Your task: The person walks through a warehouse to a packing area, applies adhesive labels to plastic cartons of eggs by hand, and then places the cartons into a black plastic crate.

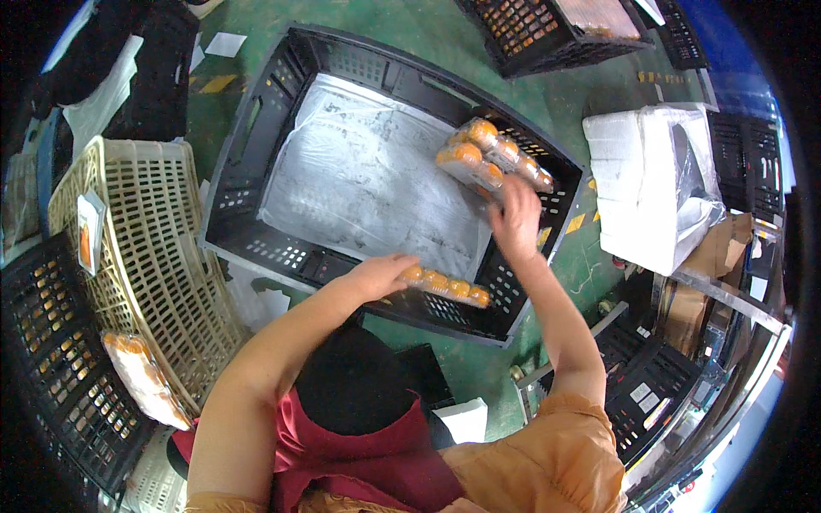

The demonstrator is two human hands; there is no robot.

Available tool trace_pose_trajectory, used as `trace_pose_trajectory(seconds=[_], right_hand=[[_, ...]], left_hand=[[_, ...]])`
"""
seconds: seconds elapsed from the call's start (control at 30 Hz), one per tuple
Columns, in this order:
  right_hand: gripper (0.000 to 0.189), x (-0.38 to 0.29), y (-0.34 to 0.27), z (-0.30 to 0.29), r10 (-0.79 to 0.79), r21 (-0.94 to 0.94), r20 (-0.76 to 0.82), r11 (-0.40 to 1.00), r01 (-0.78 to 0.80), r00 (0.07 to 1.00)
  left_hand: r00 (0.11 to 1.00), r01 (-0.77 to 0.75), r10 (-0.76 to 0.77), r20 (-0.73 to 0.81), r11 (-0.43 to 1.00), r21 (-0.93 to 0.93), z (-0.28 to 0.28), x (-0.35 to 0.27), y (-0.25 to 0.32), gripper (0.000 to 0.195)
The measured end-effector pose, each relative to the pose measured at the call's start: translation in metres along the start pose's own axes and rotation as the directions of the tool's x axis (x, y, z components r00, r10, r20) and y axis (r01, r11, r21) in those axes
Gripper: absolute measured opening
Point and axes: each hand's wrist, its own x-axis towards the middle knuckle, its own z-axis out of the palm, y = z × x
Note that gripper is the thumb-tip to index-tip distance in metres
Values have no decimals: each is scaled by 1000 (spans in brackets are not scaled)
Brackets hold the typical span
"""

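A large black plastic crate (253, 138) stands before me, its floor covered by a translucent plastic liner (359, 167). My left hand (378, 277) grips one end of a clear pack of small orange fruits (447, 286) by the crate's near wall. At the right end, my right hand (518, 215) holds the near end of another fruit pack (467, 163), which lies on the liner. My fingers hide part of that end. Close beside it, along the right wall, rests one more fruit pack (516, 157).
To the left, a cream plastic basket (157, 211) stands beside a black crate (58, 346) and a fruit pack (144, 378). A white foam box (635, 186) sits on the right, above a metal-framed rack (737, 298). Another black crate (571, 45) is at the far side.
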Motion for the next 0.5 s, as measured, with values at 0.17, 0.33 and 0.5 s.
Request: trace_pose_trajectory(seconds=[0.17, 0.33, 0.5], right_hand=[[63, -91, -66, 1, -300, 357, 580, 929, 94, 757], [61, -96, -44, 30, -164, 339, 608, 938, -68, 777], [59, -40, -11, 15, -12, 147, 392, 988, -49, 920]], left_hand=[[1000, 2, -2, -2, 999, 32, 1, 1, 1, 58], [989, 122, -118, -85, 992, 42, -9, -9, 10, 58], [920, 99, -97, -380, 995, -15, -15, -18, 10, 50]])
